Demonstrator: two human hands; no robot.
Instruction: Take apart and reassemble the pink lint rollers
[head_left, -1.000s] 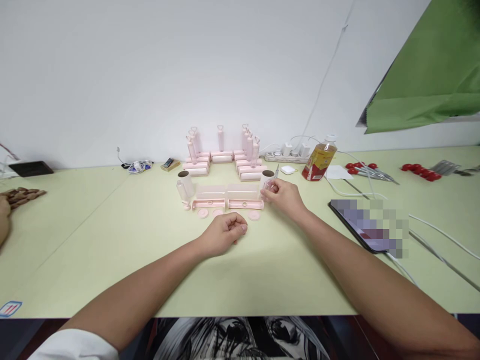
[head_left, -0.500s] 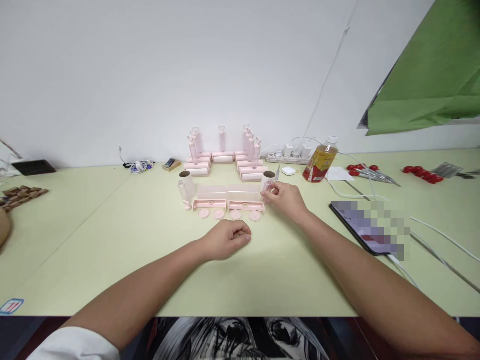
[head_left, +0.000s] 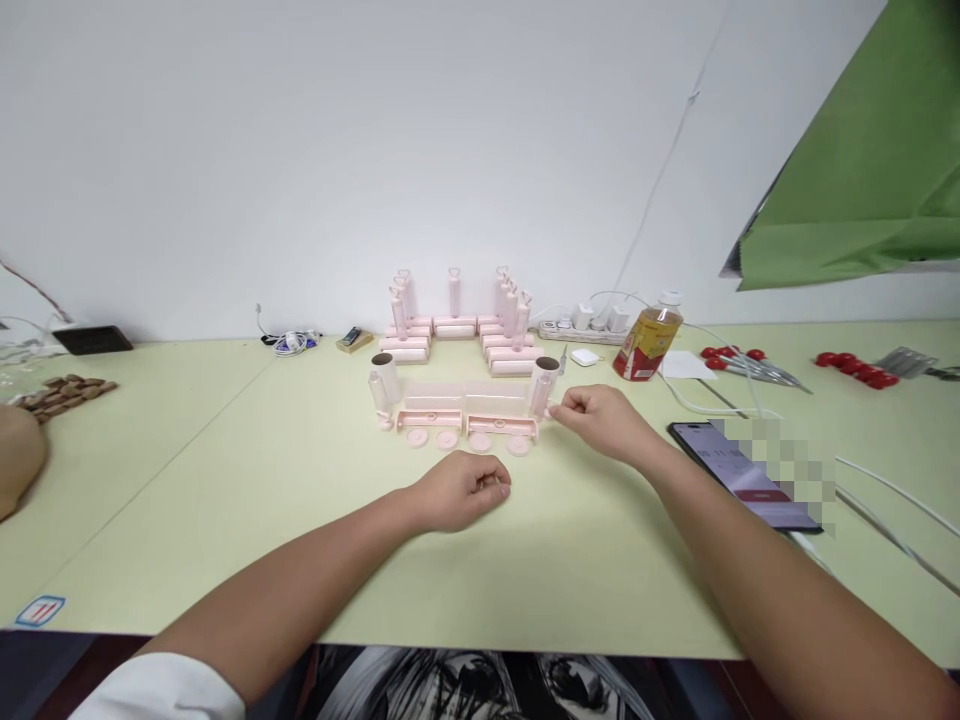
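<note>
My right hand point(head_left: 601, 420) is beside the right end of a group of pink parts, thumb and forefinger pinched at a small pink piece point(head_left: 548, 411). Right behind those fingertips stand a clear pink tube point(head_left: 539, 394) and a white paper roll point(head_left: 547, 370). My left hand point(head_left: 459, 490) rests on the table with its fingers curled; nothing shows in it. Beyond it lie several pink discs point(head_left: 480, 441) and two pink half-shells, a left one point(head_left: 430, 420) and a right one point(head_left: 501, 428). Clear covers point(head_left: 495, 399) lie behind the shells. Another paper roll point(head_left: 385, 378) stands at the left.
Pink rollers point(head_left: 454, 328) and upright handles point(head_left: 454, 294) are lined up near the wall. To the right are a drink bottle point(head_left: 649, 337), a power strip point(head_left: 583, 332), red-handled tools point(head_left: 750, 365), a phone point(head_left: 742, 475) and cables. Brown pieces point(head_left: 67, 397) lie far left.
My right hand has drawn back a little to the right from the clear tube to the small pink piece at its base. My left hand stays resting. The view has shifted slightly.
</note>
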